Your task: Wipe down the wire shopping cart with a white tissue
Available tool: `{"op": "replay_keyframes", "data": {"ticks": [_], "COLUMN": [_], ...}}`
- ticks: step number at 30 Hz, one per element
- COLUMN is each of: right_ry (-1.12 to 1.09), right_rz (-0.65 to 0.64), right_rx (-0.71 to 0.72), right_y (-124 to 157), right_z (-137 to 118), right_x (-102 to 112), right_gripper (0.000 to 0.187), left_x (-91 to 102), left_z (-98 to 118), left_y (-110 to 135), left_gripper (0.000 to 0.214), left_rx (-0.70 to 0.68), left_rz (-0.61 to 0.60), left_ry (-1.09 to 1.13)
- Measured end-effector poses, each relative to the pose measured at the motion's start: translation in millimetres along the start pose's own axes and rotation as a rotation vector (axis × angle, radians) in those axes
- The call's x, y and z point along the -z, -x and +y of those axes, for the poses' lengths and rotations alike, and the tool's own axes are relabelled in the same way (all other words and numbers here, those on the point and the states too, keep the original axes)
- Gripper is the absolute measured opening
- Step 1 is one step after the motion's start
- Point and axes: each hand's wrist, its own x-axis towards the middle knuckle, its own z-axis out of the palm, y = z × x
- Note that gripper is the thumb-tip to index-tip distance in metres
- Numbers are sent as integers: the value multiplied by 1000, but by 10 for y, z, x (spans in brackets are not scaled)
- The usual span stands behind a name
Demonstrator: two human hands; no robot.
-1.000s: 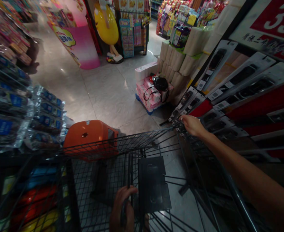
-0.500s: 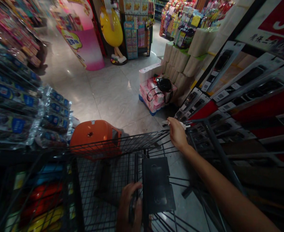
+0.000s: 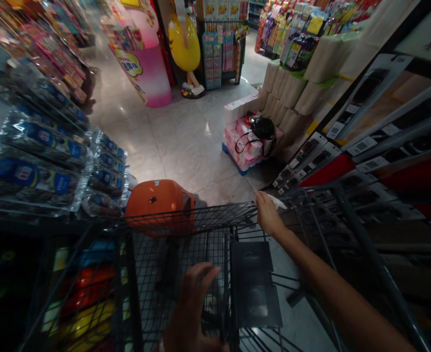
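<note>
A dark wire shopping cart (image 3: 215,215) stretches across the lower view. My left hand (image 3: 197,303) hovers over it, blurred, with thumb and fingers apart and nothing visible between them. The cart's black flat panel (image 3: 255,283) lies just right of that hand. At the far right corner of the cart, my right hand (image 3: 269,215) is closed around the rim. A crumpled white piece (image 3: 277,201), perhaps paper or plastic, sticks out beyond its fingers; how it is held is hidden. An orange plastic stool (image 3: 157,203) stands behind the cart's far wire side.
Silver-and-blue packaged goods (image 3: 35,171) are stacked at the left. Hanging blister packs (image 3: 373,93) line the right side, close to my right arm. Farther off, pink packs (image 3: 243,144) with a black bag (image 3: 262,128) sit on a blue pallet. Tiled floor (image 3: 186,142) stretches beyond the stool.
My left hand has let go of the dark cart bar and opened. My right hand stays at the cart's corner. The whole view has shifted, so the surroundings appear farther right.
</note>
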Motion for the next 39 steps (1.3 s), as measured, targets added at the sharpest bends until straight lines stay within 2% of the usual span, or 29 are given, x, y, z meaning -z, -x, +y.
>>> {"op": "replay_keyframes", "data": {"ticks": [2, 6, 8, 10, 13, 15, 16, 18, 20, 22, 24, 25, 26, 28, 29, 31, 33, 35, 39], "right_ry": [-75, -140, -155, -193, -318, -437, -510, -686, -827, -887, -906, -919, -932, -1009, -1065, -1162, -1169, -1105, -1051], "right_rz": [-5, -3, 84, 212, 358, 400, 402, 425, 478, 557, 614, 637, 657, 691, 705, 711, 703, 706, 741], "right_rx": [30, 44, 19, 5, -3, -73, -141, -394, -681, -869, -910, -915, -916, -902, -892, -866, -864, -896, -957], "right_y": [-63, -86, 2, 147, 397, 539, 597, 680, 716, 699, 635, 588, 534, 415, 354, 240, 143, 67, -9], "right_z": [-131, -220, -167, -106, -98, -153, -186, -234, -237, -207, -186, -192, -214, -304, -364, -483, -562, -570, -440], "right_x": [-68, -158, -196, -244, -334, -399, -433, -503, -567, -610, -622, -616, -606, -586, -580, -587, -613, -648, -723], "right_gripper": [64, 51, 49, 53, 60, 54, 48, 34, 28, 27, 27, 27, 28, 33, 36, 41, 38, 27, 7], "left_x": [-98, -371, -485, -551, -524, -406, -318, -109, 100, 244, 281, 257, 208, 62, -24, -189, -317, -390, -414], "left_z": [-6, 83, 128, 123, 45, 3, -7, -7, -1, -5, -21, -34, -49, -89, -114, -177, -252, -330, -461], "left_y": [67, 237, 297, 344, 399, 393, 358, 190, -134, -591, -1114, -1373, -1615, -2020, -2173, -2378, -2467, -2487, -2476], "left_gripper": [83, 62, 56, 57, 64, 62, 61, 58, 52, 42, 32, 29, 28, 30, 29, 23, 16, 18, 27], "left_rx": [5, 106, 197, 230, 149, 146, 190, 292, 250, 180, 103, 67, 29, -29, -56, -102, -135, -155, -159], "left_rz": [-28, 70, 112, 118, 76, 65, 83, 145, 196, 233, 224, 177, 103, -135, -203, -306, -391, -446, -475], "left_ry": [43, 181, 231, 267, 336, 390, 412, 425, 344, 196, 66, -9, -98, -313, -339, -365, -381, -394, -397]}}
